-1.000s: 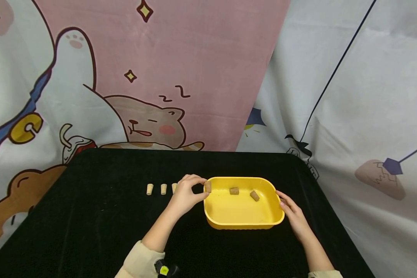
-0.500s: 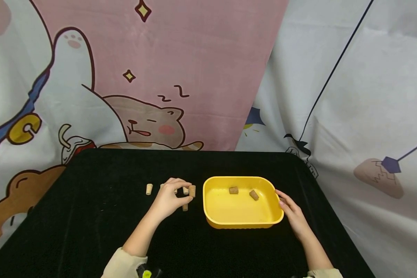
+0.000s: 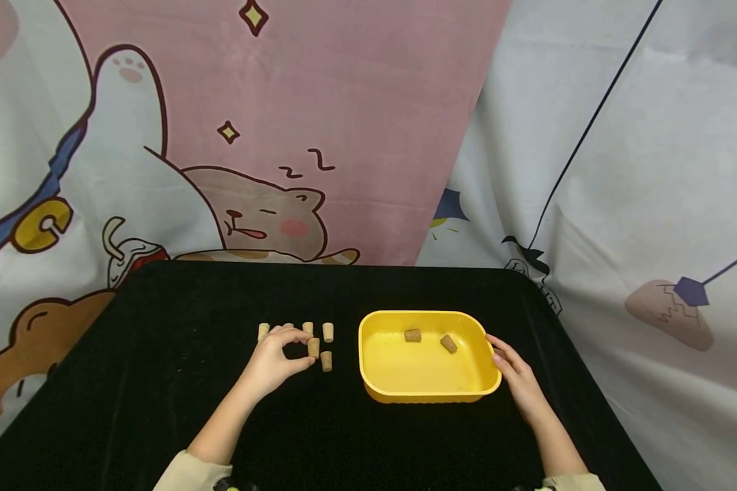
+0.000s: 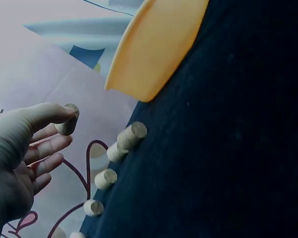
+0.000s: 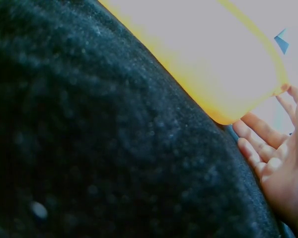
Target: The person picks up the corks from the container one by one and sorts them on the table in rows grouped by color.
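Note:
My left hand [image 3: 273, 361] pinches a brown tapered cork [image 3: 313, 348] between thumb and fingers, close to the standing corks. In the left wrist view the held cork [image 4: 66, 124] sits at the thumb tip, the other fingers loosely spread below. A single front cork [image 3: 326, 361] stands just right of the held one. Behind it is a row of several paler corks [image 3: 328, 332], partly hidden by my left hand. My right hand [image 3: 524, 385] touches the right rim of a yellow tub [image 3: 430, 395]; in the right wrist view its fingers [image 5: 262, 130] reach along the outside wall.
Two brown corks, one lying near the back [image 3: 413, 335] and one tilted to its right [image 3: 448, 344], are inside the tub. The black cloth-covered table [image 3: 160, 382] ends at a cartoon-printed curtain [image 3: 356, 136] behind and a white curtain at the right.
My left hand has carried the pinched cork leftward from the tub's left rim to beside the standing corks. The right hand stays at the tub, which has barely moved.

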{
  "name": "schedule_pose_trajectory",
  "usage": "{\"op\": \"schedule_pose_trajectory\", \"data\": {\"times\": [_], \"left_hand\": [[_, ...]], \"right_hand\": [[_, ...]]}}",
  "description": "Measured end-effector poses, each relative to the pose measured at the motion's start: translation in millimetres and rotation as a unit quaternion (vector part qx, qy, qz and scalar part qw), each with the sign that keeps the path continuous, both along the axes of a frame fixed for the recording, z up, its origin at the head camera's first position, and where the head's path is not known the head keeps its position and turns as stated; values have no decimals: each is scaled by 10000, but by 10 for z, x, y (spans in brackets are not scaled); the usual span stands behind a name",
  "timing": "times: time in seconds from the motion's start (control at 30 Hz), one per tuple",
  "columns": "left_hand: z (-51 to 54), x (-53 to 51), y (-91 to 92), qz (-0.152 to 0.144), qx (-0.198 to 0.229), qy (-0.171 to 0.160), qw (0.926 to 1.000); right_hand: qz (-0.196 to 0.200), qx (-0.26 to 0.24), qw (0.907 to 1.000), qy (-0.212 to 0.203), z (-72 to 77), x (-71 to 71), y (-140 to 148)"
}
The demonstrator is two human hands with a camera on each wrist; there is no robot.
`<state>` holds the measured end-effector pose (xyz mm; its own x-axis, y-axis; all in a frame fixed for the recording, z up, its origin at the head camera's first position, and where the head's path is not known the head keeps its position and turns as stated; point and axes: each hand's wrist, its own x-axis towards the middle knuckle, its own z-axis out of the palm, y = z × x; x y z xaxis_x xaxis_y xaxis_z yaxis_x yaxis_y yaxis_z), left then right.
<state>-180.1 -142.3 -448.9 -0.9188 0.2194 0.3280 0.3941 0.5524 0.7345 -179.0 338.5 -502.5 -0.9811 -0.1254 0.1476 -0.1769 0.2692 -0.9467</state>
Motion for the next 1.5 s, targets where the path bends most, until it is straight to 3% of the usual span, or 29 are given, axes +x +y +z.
{"op": "schedule_pose_trajectory", "data": {"times": [0.5,0.73,1.1,1.5], "left_hand": [[-246,16,-106,199,-221,-492,9983],[-314,-4,-128,242,-248,-670,9972],[-412,-46,-101,290,-391,-795,9956],[-490,-44,-75,391,-461,-633,9962]], "right_hand": [[52,-3,10000,49,17,4,-21],[47,-6,10000,50,20,15,-25],[-40,7,9999,94,0,9,-19],[2,40,10000,-3,3,-6,-11]]}}
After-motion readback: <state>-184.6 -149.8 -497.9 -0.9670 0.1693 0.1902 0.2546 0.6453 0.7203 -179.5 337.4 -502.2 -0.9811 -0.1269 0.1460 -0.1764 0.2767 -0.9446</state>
